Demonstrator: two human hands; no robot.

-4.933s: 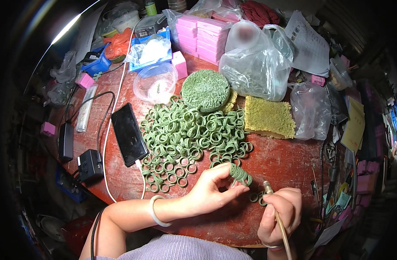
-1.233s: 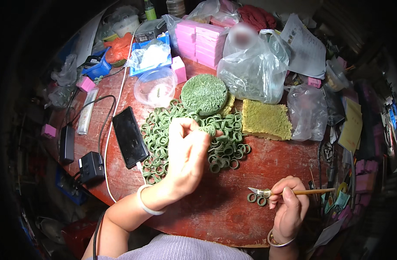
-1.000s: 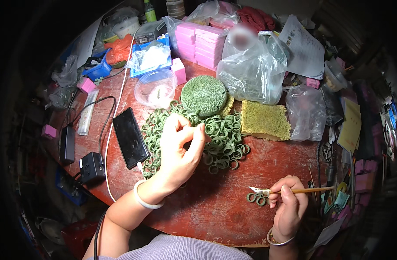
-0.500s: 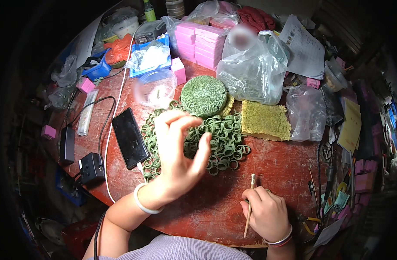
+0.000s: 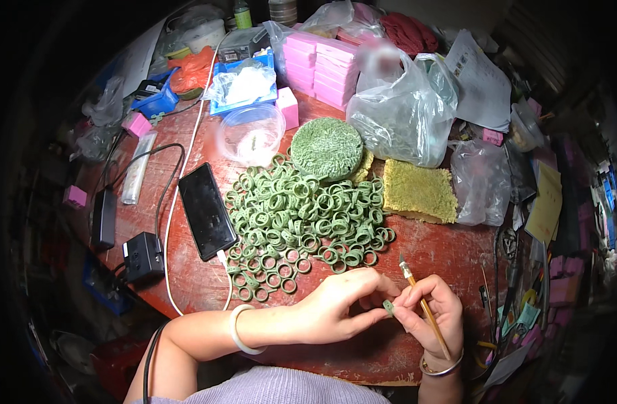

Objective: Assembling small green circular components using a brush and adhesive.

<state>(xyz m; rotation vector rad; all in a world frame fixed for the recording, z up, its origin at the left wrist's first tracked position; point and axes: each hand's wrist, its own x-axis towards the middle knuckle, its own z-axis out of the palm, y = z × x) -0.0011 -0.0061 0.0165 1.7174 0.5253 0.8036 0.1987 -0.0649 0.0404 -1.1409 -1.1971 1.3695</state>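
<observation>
My left hand (image 5: 342, 303) reaches across to the right side, thumb and fingers closed on a small green ring (image 5: 388, 308). My right hand (image 5: 439, 306) meets it there, its thumb and fingertips at the ring's edge. Held in that same right hand is a craft knife (image 5: 427, 314) with a wooden handle, its blade pointing up and away from me. Most of the ring is hidden by fingers. Beyond my hands lies a wide pile of green rings (image 5: 308, 215), loose ones spread along its near left edge.
A phone (image 5: 207, 212) on a white cable borders the pile's left. Behind it stand a clear plastic tub (image 5: 251, 135) and a round green textured pad (image 5: 327, 149). A yellow sponge (image 5: 421, 190), a filled plastic bag (image 5: 402, 114) and pink stacks (image 5: 320, 67) sit farther right and back.
My left hand has come down from above the pile to my right hand, and a ring now shows between them. My right hand has turned, tilting the knife's blade the other way.
</observation>
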